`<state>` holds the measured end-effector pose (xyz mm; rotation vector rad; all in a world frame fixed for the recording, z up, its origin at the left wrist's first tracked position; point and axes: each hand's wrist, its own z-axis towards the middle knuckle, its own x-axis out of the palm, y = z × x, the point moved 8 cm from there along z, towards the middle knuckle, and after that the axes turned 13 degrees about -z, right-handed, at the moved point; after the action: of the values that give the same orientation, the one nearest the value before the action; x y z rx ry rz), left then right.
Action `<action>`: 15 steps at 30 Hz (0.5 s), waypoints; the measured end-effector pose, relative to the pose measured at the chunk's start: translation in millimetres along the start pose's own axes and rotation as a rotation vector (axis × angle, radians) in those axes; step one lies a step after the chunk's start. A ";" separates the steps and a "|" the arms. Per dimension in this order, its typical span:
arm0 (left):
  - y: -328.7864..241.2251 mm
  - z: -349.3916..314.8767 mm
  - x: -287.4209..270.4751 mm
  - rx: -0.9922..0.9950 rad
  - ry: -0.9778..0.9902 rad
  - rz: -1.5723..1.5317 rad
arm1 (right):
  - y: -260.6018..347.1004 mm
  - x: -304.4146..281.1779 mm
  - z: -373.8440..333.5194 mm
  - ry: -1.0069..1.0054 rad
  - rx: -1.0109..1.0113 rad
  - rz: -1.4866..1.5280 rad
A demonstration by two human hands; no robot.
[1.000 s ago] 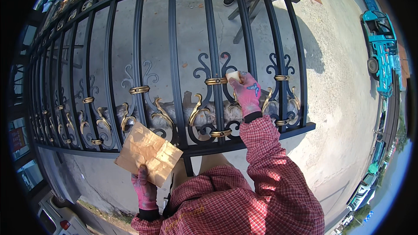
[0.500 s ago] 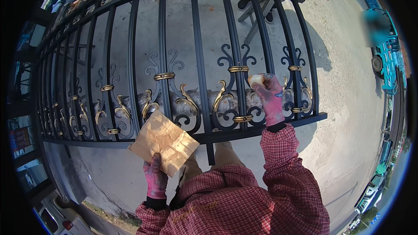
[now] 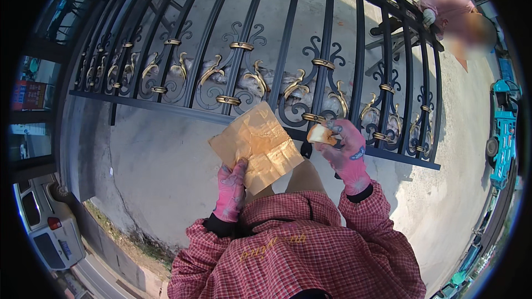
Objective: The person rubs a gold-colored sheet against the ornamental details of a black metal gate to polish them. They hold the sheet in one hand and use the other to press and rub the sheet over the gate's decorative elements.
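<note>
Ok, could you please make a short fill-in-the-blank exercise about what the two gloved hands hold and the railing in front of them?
1. The left hand holds a crumpled sheet of ____ paper.
2. The right hand pinches a small pad close to the black iron ____.
3. Both hands wear ____ gloves.
4. The railing has scrolls with ____ accents.

Missing words: brown; railing; pink; gold

A black wrought-iron fence panel (image 3: 288, 72) with gold scrollwork spans the upper frame above pale concrete ground (image 3: 166, 166). A turquoise vehicle (image 3: 503, 133) stands at right, a white van (image 3: 47, 232) lower left, another person (image 3: 451, 14) upper right.
</note>
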<state>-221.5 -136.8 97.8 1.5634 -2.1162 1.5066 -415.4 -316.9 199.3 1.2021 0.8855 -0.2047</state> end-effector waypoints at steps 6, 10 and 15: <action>-15.1 3.0 3.6 0.020 -0.050 0.091 | 79.9 61.6 9.7 0.150 -0.347 -0.502; -16.7 19.7 -1.4 0.036 -0.010 0.051 | 77.5 65.9 28.3 0.141 -0.354 -0.496; -17.1 49.1 17.9 0.010 -0.037 0.087 | 52.7 64.9 59.0 0.157 -0.377 -0.457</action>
<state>-195.2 -185.0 94.6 1.5331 -2.2269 1.5284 -313.7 -328.2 197.4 0.6612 1.2692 -0.2978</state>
